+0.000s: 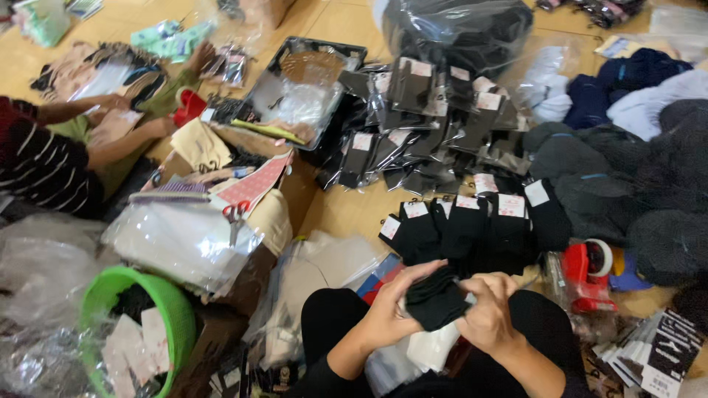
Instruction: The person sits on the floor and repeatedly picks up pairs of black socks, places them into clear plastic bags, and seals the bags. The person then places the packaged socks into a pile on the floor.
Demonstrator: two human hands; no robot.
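Observation:
My left hand (391,309) and my right hand (488,313) meet over my lap, both gripping a folded black sock (436,297) between them. Under the hands lies a white piece, partly hidden, perhaps a bag or card (434,348). Just beyond my hands a row of black socks with white-and-red labels (472,225) lies on the wooden floor. Farther off sits a heap of bagged dark socks (420,125).
A red tape dispenser (588,274) sits right of my knees, with printed card labels (656,354) at the lower right. A green basket (136,324) with cards stands at the lower left. Another person in a striped sleeve (44,166) works at the left. Grey and navy garments (627,140) pile at the right.

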